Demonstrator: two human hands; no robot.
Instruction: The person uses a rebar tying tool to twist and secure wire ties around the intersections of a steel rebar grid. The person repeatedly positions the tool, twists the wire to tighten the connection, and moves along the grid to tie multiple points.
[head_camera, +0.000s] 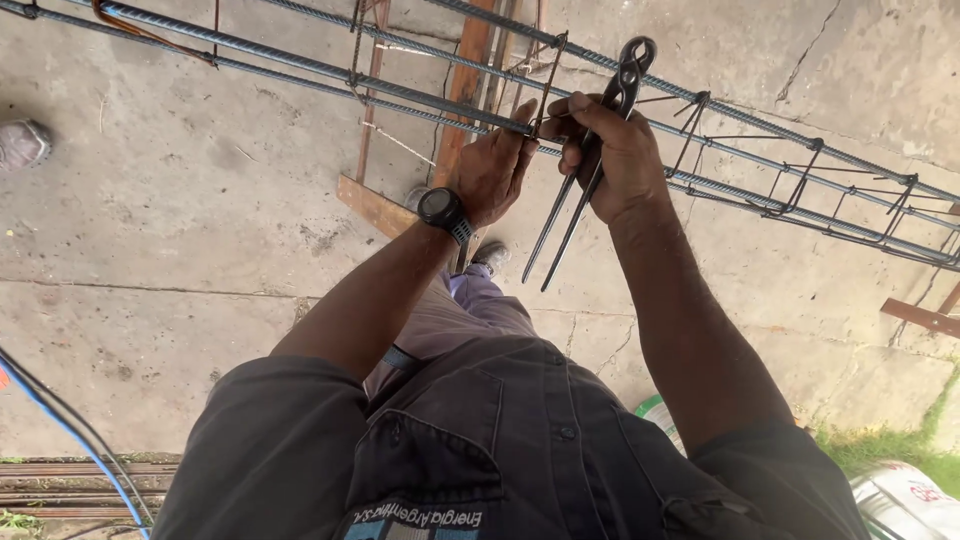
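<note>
Cracked concrete floor (180, 230) (daylit); grass (880, 445) at edge

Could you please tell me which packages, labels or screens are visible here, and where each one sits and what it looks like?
Wristwatch: on the left hand's wrist, round dark face, black strap.
Shirt patch: chest of the dark shirt, bottom edge, pale lettering over blue.
White sack: bottom right on the ground, white with red markings.
Round container: beside the right forearm, white and green, mostly hidden.
</note>
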